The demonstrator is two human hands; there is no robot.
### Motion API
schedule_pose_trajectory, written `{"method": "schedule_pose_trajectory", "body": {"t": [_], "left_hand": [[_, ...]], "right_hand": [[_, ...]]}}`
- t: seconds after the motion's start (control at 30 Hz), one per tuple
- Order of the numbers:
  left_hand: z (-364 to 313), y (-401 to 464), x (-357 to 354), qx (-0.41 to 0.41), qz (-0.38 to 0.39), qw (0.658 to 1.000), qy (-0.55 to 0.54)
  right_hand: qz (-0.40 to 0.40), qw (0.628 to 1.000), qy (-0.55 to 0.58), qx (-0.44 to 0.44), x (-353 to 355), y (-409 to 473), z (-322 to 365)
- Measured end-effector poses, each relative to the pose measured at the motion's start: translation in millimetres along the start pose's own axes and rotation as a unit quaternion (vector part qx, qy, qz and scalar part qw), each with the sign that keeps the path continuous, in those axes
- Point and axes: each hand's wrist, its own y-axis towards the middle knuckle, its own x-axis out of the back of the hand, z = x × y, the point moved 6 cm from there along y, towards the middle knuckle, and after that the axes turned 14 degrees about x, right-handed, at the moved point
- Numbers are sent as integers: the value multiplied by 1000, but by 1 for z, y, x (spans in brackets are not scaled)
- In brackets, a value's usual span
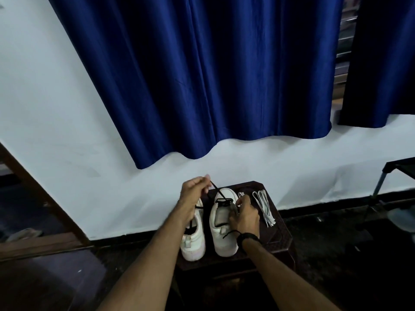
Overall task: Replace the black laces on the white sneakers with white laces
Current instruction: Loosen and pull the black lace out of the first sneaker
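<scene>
Our left hand [193, 189] is raised above the shoes, its fingers curled and pinching one end of a black lace [218, 191], which runs taut and slanting down to the front of the right sneaker [223, 223]. Our right hand [245, 215] rests on the outer side of that same sneaker, fingers curled round its upper edge and gripping it; a dark band [248, 237] sits on that wrist. The lace is threaded only near the toe of this shoe, and the tongue behind it lies bare.

The left sneaker [194, 240] stands just beside the right one, partly under our left forearm, with black lace showing along its top. Both stand toes away from us on a small dark table [278, 234]. To the right of the shoes, on the same table, lies a bundle of white laces [263, 204], near our right hand but apart from it.

Behind the table are a white wall [67, 108] and a blue curtain [202, 75].
</scene>
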Motion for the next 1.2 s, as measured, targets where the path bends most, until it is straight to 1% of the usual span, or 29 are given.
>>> {"method": "schedule_pose_trajectory", "body": {"t": [0.03,0.07,0.1,0.13,0.17,0.2,0.23,0.27,0.3,0.33,0.37,0.4,0.47,0.5,0.57,0.63,0.7,0.73,0.8,0.87,0.93,0.97,1.0,1.03,1.07,1.1,1.13,1.17,1.2], "left_hand": [[-2,1,4,5,-27,997,-78],[-3,2,8,14,-63,992,-106],[1,6,13,42,-112,991,-66],[7,8,20,82,-167,981,49],[9,5,27,109,-228,940,228],[8,3,28,96,-266,879,384],[7,4,20,30,-267,832,486],[3,2,7,-62,-241,816,522],[0,0,-10,-141,-186,818,526],[2,-1,-26,-197,-121,816,530],[7,1,-39,-222,-65,801,553],[13,3,-49,-227,-34,774,590],[21,4,-56,-226,-45,722,652],[24,5,-57,-224,-61,718,656],[22,1,-57,-244,-86,739,622],[15,-6,-57,-310,-99,744,584],[-1,-15,-46,-363,-156,749,532],[-9,-16,-35,-364,-202,763,495],[-24,-21,-8,-337,-299,802,391],[-31,-24,22,-282,-385,836,270],[-27,-26,47,-191,-451,855,173],[-20,-25,54,-149,-470,855,163],[-14,-24,54,-123,-474,852,185],[-8,-22,49,-122,-462,847,234],[-3,-19,39,-146,-437,838,293],[-1,-16,26,-184,-390,832,350],[3,-10,9,-216,-317,831,404],[6,-5,-9,-236,-223,831,452],[12,0,-27,-237,-127,820,505]], "right_hand": [[1,1000,1,1,0,0,0],[2,1000,3,2,0,-1,1],[-2,1000,6,2,0,-1,2],[-7,1000,8,4,1,-1,2],[-12,1000,10,5,2,-1,2],[-15,1000,9,4,2,-1,1],[-14,1000,6,2,2,-1,0],[-10,1000,4,1,1,-1,0],[-8,1000,1,1,0,-1,1],[-4,1000,0,2,0,-1,2],[-2,1000,0,4,-1,-2,3],[-3,1000,3,6,-1,-2,5],[-3,1000,5,4,1,-2,4],[-2,1000,5,0,1,-2,3],[-3,1000,6,1,2,-1,1],[-9,1000,12,-2,3,0,1],[-12,1000,16,-3,3,1,2],[-12,1000,15,-4,2,2,2],[-13,1000,13,-1,1,2,2],[-10,1000,18,-1,-1,2,0],[-4,1000,18,-10,-3,1,-3],[0,1000,17,-14,-4,1,-4],[0,1000,15,-17,-4,0,-4],[-1,1000,14,-18,-4,0,-4],[-1,1000,11,-18,-4,-1,-3],[-1,1000,9,-20,-4,-1,-2],[1,1000,8,-20,-5,0,-2],[4,1000,7,-18,-5,0,-1],[7,1000,7,-15,-5,0,-1]]}}
